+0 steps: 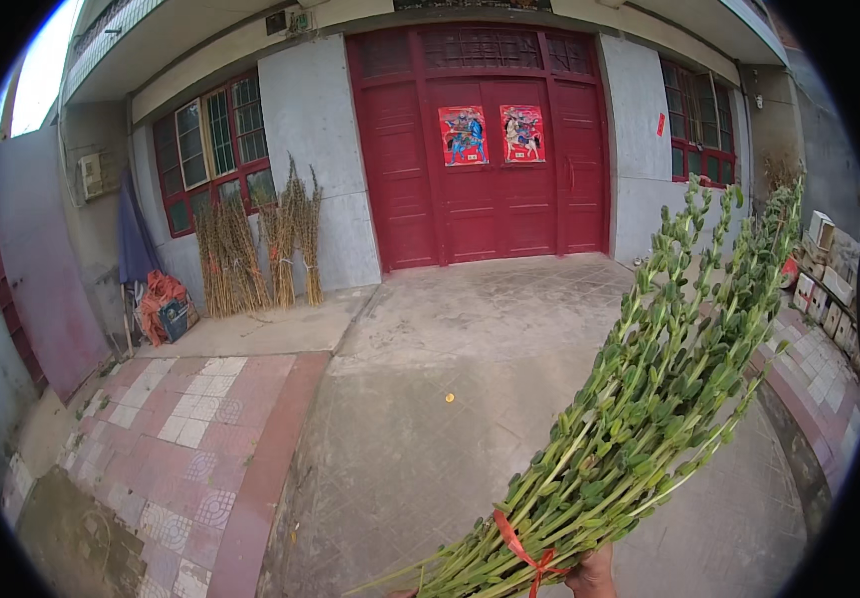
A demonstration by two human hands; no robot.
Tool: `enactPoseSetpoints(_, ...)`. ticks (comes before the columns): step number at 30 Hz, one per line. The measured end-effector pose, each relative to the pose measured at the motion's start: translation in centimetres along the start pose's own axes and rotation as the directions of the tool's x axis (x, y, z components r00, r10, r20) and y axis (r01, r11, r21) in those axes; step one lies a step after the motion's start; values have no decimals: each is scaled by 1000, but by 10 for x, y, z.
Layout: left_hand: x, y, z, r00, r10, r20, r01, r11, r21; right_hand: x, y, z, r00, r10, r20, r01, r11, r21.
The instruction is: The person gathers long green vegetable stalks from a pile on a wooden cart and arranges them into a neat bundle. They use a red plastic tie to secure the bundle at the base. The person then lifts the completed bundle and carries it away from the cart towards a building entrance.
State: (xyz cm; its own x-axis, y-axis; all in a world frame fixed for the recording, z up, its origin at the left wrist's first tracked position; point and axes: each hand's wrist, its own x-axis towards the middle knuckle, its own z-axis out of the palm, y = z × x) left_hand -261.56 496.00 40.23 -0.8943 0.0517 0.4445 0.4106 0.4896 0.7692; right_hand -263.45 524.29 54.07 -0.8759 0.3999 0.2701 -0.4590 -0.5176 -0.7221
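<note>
A large bundle of green sesame stalks (624, 418), thick with pods, slants from the bottom centre up to the right in front of me. A red plastic tie (516, 542) is knotted around its lower stems. My right hand (594, 574) grips the bundle from its right side, close to the knot; most of its fingers are hidden behind the stems. Of my left hand (404, 593) only a sliver shows at the bottom edge, touching or just beneath the stem ends. Its grip is out of sight.
Dried stalk bundles (231, 258) lean on the wall under the left window. Beside them are a crate (174, 320) with orange-red cloth and a folded blue umbrella (134, 232). A red double door (489, 202) stands ahead. Boxes (822, 291) line the right side. Concrete paving (430, 448) meets patterned tiles (198, 433).
</note>
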Motion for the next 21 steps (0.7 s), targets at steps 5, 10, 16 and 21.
enactPoseSetpoints(5,225,-26,29,991,-98,90,73,967,245,228,57,42,986,164,15,-164,982,88)
enactPoseSetpoints(10,401,-83,73,990,-141,-7,140,975,174,424,122,82,983,128,130,-141,986,95)
enactPoseSetpoints(16,651,-169,123,998,-26,-65,27,1000,15,668,190,165,982,129,141,-132,991,17)
enactPoseSetpoints(21,867,-199,173,986,-153,66,151,988,31,866,260,180,994,54,93,-56,998,26)
